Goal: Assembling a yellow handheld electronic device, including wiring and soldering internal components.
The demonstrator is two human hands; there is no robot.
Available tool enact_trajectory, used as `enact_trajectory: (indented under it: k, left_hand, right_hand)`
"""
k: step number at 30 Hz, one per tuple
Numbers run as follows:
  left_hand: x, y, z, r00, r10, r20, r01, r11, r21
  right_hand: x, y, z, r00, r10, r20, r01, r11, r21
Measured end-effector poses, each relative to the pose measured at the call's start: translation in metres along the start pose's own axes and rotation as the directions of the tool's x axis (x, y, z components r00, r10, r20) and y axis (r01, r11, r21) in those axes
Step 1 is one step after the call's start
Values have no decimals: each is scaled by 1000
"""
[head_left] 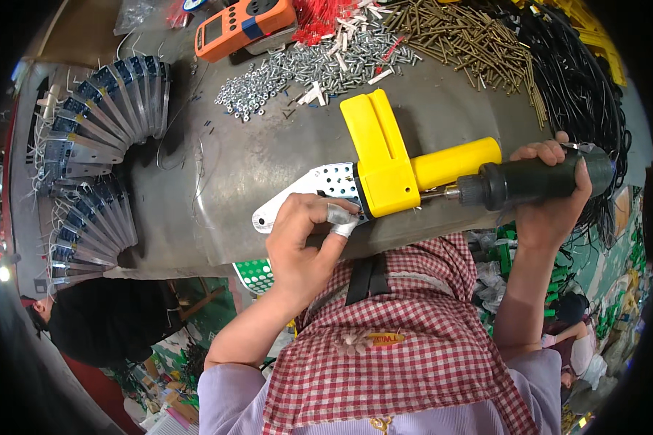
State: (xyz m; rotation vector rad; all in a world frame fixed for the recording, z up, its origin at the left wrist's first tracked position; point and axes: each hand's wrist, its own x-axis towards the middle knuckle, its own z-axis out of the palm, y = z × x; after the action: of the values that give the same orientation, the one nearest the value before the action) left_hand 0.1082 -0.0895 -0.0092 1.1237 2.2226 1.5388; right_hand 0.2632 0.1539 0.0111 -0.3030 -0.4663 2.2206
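Note:
My right hand [551, 210] is wrapped round a dark electric screwdriver [511, 185], which lies nearly level and points left. Its bit reaches the lower right side of a yellow plastic tool housing [388, 181] with a round handle. From the housing's left side sticks out a white metal plate [297, 194] with many holes and a pointed end. Beside the join of plate and housing, my left hand [301, 235] pinches with thumb and forefinger, both wrapped in silvery tape. What lies between those fingertips is hidden.
Loose screws [334, 65], small nuts [243, 94] and long brass-coloured rods [471, 43] lie in heaps behind the housing. Black cables [595, 94] hang at the right. Circuit boards in clear sleeves [101, 123] fan out at the left. An orange meter [243, 27] stands at the back.

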Motion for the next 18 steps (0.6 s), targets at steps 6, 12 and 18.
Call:
enact_trajectory:
  k: [6,12,18]
  left_hand:
    - [1,-3,6,999,1,32,-1,1000,5]
    - [-1,-9,2,995,104,8,-99,919,381]
    - [-29,-39,-10,983,158,89,-182,835,520]
  right_hand:
    - [4,-2,-3,1000,-10,-16,10,1000,21]
    - [-1,7,11,992,83,-96,-59,972,227]
    - [-4,21,14,977,65,-201,-50,995,82]
